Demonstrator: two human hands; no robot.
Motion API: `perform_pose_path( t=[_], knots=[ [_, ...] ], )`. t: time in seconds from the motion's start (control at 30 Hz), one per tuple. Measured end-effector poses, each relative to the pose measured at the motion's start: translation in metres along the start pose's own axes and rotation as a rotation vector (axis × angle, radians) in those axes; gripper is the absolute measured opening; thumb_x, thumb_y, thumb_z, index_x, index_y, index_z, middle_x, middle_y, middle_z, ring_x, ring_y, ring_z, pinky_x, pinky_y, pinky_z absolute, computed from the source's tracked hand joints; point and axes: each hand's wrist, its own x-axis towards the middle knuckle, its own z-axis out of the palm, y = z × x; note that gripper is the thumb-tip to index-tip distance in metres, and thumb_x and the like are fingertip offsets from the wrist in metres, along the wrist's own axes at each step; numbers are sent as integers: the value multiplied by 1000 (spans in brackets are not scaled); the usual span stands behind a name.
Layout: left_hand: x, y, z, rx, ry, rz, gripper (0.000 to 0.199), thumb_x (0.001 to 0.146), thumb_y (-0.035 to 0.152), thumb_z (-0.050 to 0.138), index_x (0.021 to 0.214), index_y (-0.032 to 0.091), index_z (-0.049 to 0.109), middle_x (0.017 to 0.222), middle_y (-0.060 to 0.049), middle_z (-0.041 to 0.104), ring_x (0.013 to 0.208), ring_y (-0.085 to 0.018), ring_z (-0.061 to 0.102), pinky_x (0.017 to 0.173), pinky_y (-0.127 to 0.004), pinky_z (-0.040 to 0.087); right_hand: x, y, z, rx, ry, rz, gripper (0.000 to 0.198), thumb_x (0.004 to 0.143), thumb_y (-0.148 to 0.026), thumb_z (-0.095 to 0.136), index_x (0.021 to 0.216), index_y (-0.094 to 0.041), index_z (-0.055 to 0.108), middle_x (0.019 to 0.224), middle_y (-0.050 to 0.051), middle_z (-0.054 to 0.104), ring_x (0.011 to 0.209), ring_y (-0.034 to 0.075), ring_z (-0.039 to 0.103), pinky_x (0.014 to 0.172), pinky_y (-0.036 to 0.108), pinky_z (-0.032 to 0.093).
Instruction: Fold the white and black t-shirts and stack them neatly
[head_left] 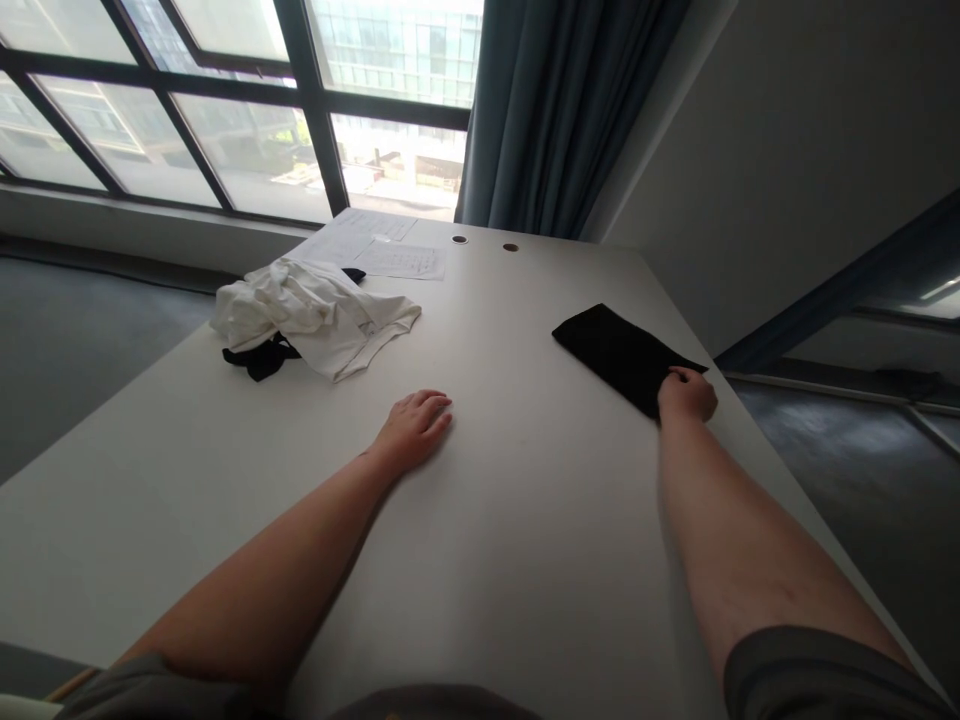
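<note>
A flat black folded cloth [619, 355] lies on the right side of the white table [510, 500]. My right hand [686, 393] grips its near right corner, thumb and fingers pinched together. In the middle of the table rests my left hand [415, 428], palm down with fingers loosely stretched and nothing visible in it. Beyond and to the left of that hand is a crumpled heap of white cloth [307, 310], apparently a garment. Some black fabric [260, 358] sticks out from under the heap.
Printed papers [401, 262] lie at the far left of the table. Two round cable holes [511, 247] sit near the far edge. Behind stand a large window [240, 150] and a dark blue curtain [555, 110]. The table's right edge runs close beside my right hand.
</note>
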Motion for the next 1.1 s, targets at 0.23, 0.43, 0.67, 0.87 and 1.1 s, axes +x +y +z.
perform_pose_path(
  t=[0.23, 0.43, 0.67, 0.87, 1.1],
  knots=[
    [8, -3, -1, -44, 32, -19, 33, 103, 39, 45, 124, 25, 67, 136, -6, 67, 126, -25, 61, 112, -46, 46, 25, 7, -8, -49, 186, 319, 46, 92, -15, 49, 131, -25, 72, 129, 16, 71, 120, 32, 65, 109, 50, 41],
    [7, -2, -1, -54, 13, -33, 32, 102, 40, 47, 122, 25, 67, 136, -6, 67, 127, -26, 61, 112, -47, 45, 21, 15, -12, -31, 281, 372, 50, 95, -15, 38, 134, -23, 68, 127, 16, 71, 122, 33, 65, 110, 49, 44],
    [6, -2, -1, -50, 5, -39, 30, 101, 41, 49, 121, 27, 68, 135, -5, 67, 128, -26, 60, 112, -47, 44, -4, 23, -27, -63, 270, 239, 44, 95, -26, 49, 133, -20, 69, 154, 22, 42, 135, 40, 53, 114, 51, 43],
    [5, -3, 2, -45, 16, -37, 32, 101, 42, 49, 121, 27, 69, 133, -5, 68, 127, -26, 60, 113, -46, 44, -35, 35, -29, -209, 111, -101, 50, 98, -44, 53, 145, -30, 61, 171, 13, 20, 152, 41, 31, 121, 59, 31],
    [3, -4, 2, -24, 23, -3, 34, 100, 42, 49, 121, 26, 70, 135, -6, 67, 126, -27, 60, 113, -48, 44, -44, 46, -33, -378, -202, -153, 69, 104, -39, 37, 167, -11, 29, 169, 26, 22, 153, 39, 36, 122, 50, 36]
  ],
)
